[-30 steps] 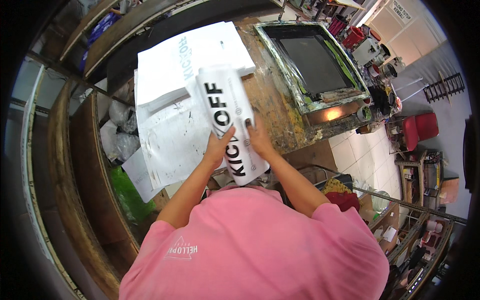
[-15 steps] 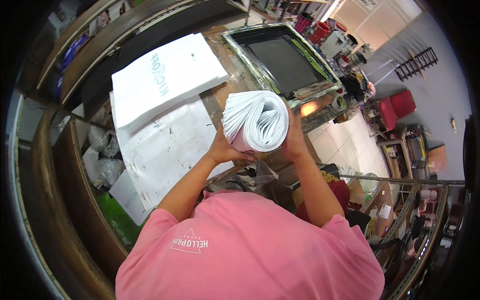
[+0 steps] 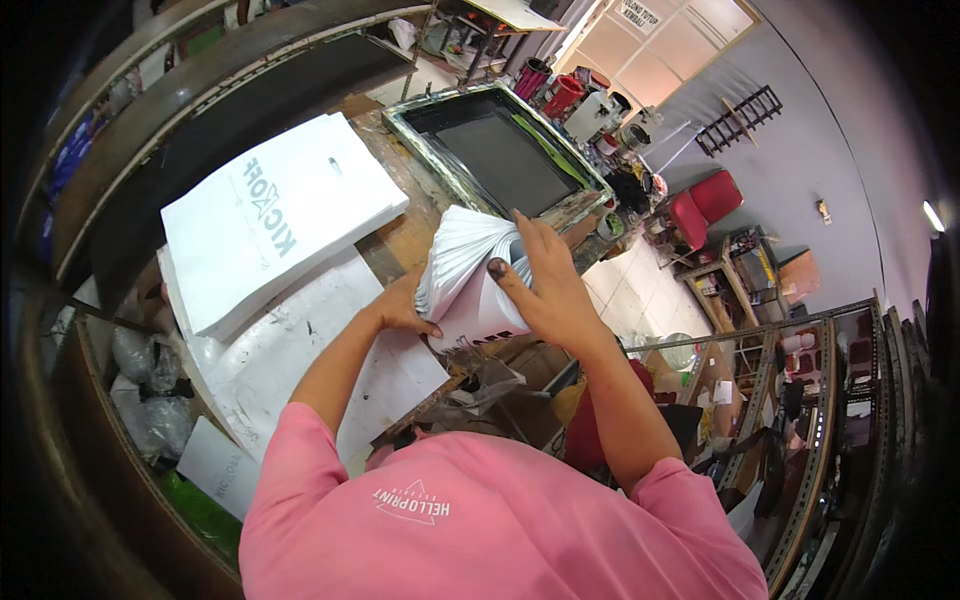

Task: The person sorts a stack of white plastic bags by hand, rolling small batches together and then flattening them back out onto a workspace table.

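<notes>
A thick bundle of white printed bags (image 3: 470, 315) is bent over into a curve in front of my chest, its layered edges fanned at the upper left. My left hand (image 3: 402, 303) grips the bundle's left side, thumb at the lower edge. On the right side my right hand (image 3: 545, 285) clasps it, with a dark-stained thumb across the front and fingers behind. A flat stack of similar white bags (image 3: 290, 215), with dark lettering and a handle slot on top, lies on the table to the left. Beneath that stack is a smudged white sheet (image 3: 290, 340).
A printing screen (image 3: 490, 150) in a paint-crusted frame lies beyond the bundle. Pots and cans (image 3: 565, 97) crowd the far side. A red chair (image 3: 705, 205) stands at the right. Metal shelving (image 3: 800, 400) lines the near right; clear plastic bags (image 3: 160, 420) fill a left shelf.
The rolled bundle has loosened and tilted, so its printed face now shows. My right hand has shifted from its side onto its front and top. The view has swung right.
</notes>
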{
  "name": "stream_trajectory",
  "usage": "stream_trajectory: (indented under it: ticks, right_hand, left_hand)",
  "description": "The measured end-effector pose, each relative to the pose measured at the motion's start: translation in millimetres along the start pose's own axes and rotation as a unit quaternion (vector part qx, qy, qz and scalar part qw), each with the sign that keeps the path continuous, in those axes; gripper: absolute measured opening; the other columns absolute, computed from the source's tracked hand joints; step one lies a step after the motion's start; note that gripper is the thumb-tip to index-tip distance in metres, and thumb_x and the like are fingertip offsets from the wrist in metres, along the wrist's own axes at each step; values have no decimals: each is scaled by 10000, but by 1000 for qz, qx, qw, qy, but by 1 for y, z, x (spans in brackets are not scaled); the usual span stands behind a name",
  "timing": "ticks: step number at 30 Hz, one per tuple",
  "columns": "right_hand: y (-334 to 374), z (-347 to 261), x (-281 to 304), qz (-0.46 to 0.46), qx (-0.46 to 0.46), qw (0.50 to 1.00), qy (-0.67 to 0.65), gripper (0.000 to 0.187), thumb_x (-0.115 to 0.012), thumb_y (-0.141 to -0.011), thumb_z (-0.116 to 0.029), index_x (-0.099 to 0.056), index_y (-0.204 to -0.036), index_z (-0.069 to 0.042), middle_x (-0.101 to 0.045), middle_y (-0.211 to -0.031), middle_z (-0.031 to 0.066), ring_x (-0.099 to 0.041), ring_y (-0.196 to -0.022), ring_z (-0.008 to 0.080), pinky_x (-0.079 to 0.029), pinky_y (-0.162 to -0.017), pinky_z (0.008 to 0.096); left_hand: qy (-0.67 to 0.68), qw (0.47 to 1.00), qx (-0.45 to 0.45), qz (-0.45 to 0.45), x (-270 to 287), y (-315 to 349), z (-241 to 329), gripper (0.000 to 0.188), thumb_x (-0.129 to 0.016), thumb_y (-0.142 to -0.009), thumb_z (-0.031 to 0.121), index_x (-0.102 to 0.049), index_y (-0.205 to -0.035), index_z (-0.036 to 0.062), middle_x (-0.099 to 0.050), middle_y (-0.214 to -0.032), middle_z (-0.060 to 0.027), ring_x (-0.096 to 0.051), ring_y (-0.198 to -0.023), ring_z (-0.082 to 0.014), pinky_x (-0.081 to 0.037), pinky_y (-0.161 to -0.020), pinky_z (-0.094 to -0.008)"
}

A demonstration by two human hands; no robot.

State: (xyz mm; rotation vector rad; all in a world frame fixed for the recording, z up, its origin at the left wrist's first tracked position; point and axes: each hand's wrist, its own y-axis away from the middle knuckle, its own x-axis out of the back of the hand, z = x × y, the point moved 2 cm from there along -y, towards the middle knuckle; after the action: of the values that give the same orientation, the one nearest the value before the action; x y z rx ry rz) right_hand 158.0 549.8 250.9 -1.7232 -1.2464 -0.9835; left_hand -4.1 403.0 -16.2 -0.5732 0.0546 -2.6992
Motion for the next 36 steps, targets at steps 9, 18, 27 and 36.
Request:
stream_trajectory:
  ticks: [9, 18, 27, 36]
  right_hand:
    - [12, 10, 0, 19, 22, 1000, -10, 674, -626, -999, -403, -449, -1506, 5, -462, -1491, 292, -440, -1398, 456, -352, -1174, 489]
    - [11, 9, 10, -10, 43, 998, -47, 691, -655, -964, -423, -482, -1482, 0, -503, -1469, 277, -461, -1387, 444, -349, -1174, 491]
    - [14, 8, 8, 9, 32, 999, -31, 700, -656, -936, -413, -476, -1492, -28, -537, -1418, 264, -499, -1338, 435, -374, -1148, 481]
    - [13, 6, 4, 36, 34, 999, -20, 701, -658, -934, -423, -485, -1479, -18, -522, -1408, 251, -514, -1293, 431, -402, -1108, 498]
  left_hand:
    - [-202, 970, -68, 118, -23, 28, 14, 1285, -913, -503, 707, -468, -1452, -36, -345, -1613, -252, -274, -1535, -408, -159, -1283, -550]
    - [-249, 949, -100, -168, 17, -10, -16, 1406, -910, -452, 710, -373, -1546, 10, -328, -1635, -234, -334, -1494, -422, -221, -1264, -513]
    - [-106, 967, -124, -197, 8, -15, -7, 1452, -912, -479, 705, -292, -1595, 14, -287, -1649, -261, -228, -1540, -456, -136, -1270, -584]
    - [26, 992, -56, 113, -45, 21, 64, 1439, -1020, -394, 556, -355, -1543, -1, -416, -1540, -236, -368, -1457, -435, -258, -1238, -476]
